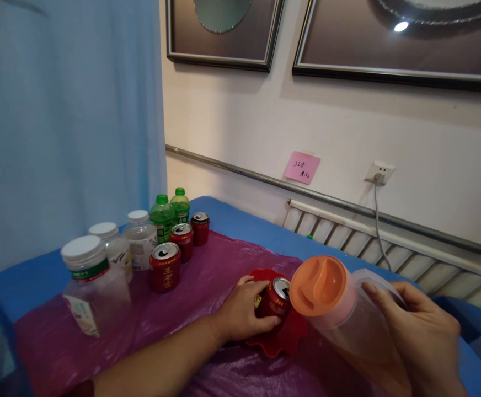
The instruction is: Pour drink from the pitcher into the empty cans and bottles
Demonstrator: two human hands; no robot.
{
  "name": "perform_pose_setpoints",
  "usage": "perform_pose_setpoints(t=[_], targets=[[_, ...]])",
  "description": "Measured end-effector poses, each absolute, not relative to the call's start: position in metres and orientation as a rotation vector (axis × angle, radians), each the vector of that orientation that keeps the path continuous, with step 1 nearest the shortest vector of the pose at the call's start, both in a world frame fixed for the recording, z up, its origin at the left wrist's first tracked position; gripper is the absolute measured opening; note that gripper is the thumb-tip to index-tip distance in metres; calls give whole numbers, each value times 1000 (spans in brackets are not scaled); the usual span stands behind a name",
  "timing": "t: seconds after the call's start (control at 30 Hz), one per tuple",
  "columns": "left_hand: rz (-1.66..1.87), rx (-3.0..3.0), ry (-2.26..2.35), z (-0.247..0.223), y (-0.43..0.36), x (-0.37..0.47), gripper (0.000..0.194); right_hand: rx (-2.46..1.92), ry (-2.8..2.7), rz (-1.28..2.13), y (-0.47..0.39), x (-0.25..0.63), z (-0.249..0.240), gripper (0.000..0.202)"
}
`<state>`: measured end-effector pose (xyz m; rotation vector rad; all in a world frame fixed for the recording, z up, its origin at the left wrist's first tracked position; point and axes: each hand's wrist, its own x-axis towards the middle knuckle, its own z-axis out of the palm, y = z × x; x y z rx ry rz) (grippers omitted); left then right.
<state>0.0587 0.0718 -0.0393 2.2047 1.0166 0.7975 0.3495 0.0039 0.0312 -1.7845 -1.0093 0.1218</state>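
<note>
My left hand (246, 310) is wrapped around an opened red drink can (274, 302), which stands in a red scalloped dish (279, 339). In my right hand (420, 325) is the handle of a translucent pitcher (362, 342) with an orange lid (320, 286). The pitcher tilts left, its lid close beside the can's top. An amber liquid shows inside the pitcher. Whether any liquid passes into the can, I cannot tell.
At left on purple plastic sheeting (219, 259) stand several clear jars (100, 298) with white lids, two green bottles (163, 218) and three more red cans (166, 268). A blue curtain (67, 110) hangs at left. Behind the blue-covered table are a radiator (348, 231) and a plugged cord (377, 220).
</note>
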Motion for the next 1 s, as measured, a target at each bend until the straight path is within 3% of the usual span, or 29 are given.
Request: perform_pose_setpoints(t=[1.0], targets=[[823, 2229, 1016, -38, 70, 59, 50, -1776, -1029, 75, 3, 349, 31, 49]])
